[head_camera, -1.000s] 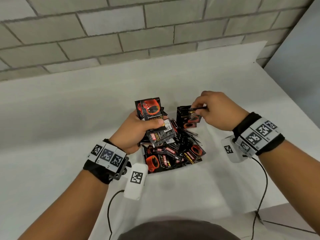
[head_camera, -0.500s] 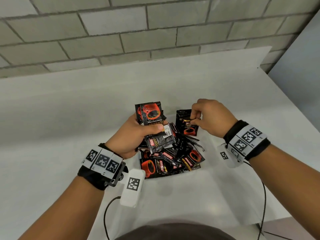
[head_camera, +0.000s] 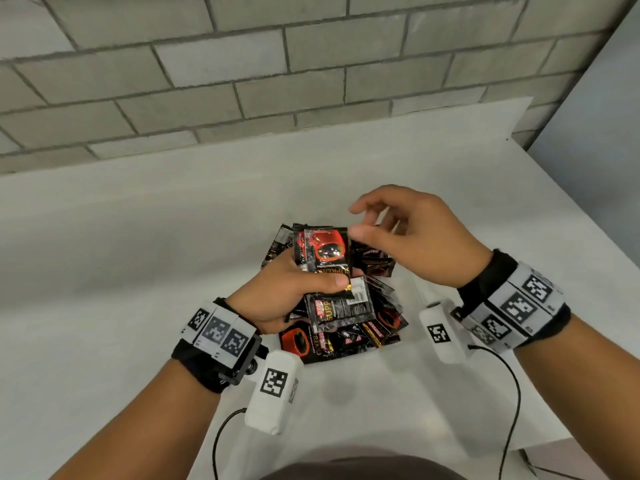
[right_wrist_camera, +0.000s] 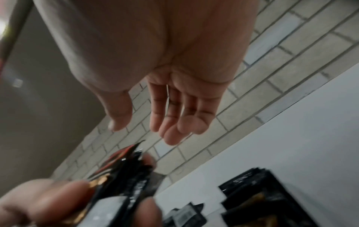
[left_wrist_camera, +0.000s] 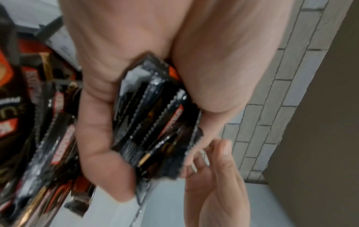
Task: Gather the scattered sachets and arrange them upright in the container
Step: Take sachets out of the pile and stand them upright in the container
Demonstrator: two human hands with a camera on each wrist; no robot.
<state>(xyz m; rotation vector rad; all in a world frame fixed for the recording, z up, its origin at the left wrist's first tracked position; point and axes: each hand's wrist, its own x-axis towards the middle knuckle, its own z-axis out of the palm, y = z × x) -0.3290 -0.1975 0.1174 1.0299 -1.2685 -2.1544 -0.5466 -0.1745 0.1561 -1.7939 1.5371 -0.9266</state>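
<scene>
left hand (head_camera: pixel 280 299) grips sachets (head_camera: pixel 325 251) (reading "supremo").

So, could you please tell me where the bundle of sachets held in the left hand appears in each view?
Head: bundle of sachets at centre, above the left hand.
Left wrist: centre, edges showing between thumb and fingers.
Right wrist: lower left, blurred.
Shared landmark: the brick wall.

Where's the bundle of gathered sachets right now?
In the head view, the bundle of sachets stands gripped in the left hand, above the loose pile, beside the empty right hand.
</scene>
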